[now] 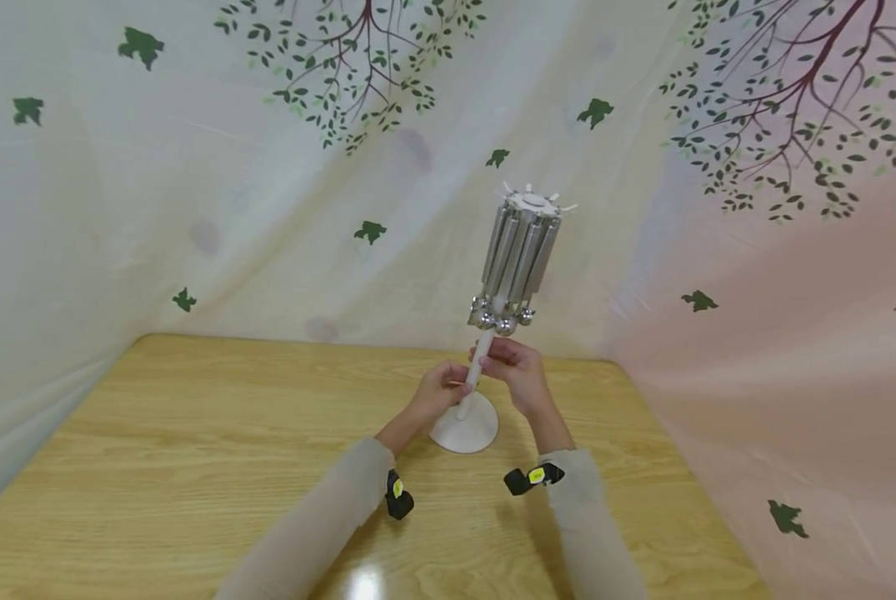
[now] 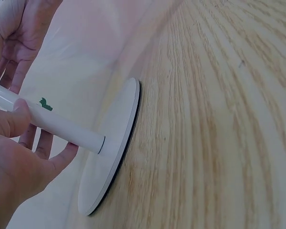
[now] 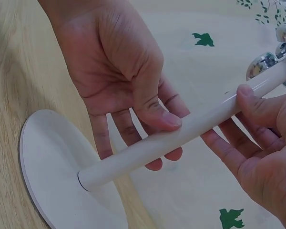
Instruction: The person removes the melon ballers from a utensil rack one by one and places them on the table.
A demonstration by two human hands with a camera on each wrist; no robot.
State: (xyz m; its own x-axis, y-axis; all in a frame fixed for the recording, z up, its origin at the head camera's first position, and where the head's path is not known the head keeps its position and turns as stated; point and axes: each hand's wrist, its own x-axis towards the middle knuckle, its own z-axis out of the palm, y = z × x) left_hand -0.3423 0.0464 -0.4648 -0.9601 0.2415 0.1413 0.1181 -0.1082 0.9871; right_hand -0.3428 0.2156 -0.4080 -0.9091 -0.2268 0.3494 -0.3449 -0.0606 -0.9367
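Note:
A white stand has a round base (image 1: 465, 435) on the wooden table and a slim pole (image 3: 205, 120). At its top is a white disc (image 1: 532, 201) with small hooks sticking out. Long silver bars (image 1: 519, 250) hang around the pole below the disc, with shiny rounded pieces (image 1: 504, 324) at their lower ends; I cannot tell their exact kind. My left hand (image 1: 438, 392) grips the lower pole, thumb on one side and fingers behind. Higher up, just under the shiny pieces, my right hand (image 1: 518, 371) holds the same pole between thumb and fingers.
The stand is near the far edge of the wooden table (image 1: 215, 467). A pale cloth backdrop (image 1: 282, 225) printed with branches and green birds rises behind and at both sides. Small black cameras are strapped to both wrists.

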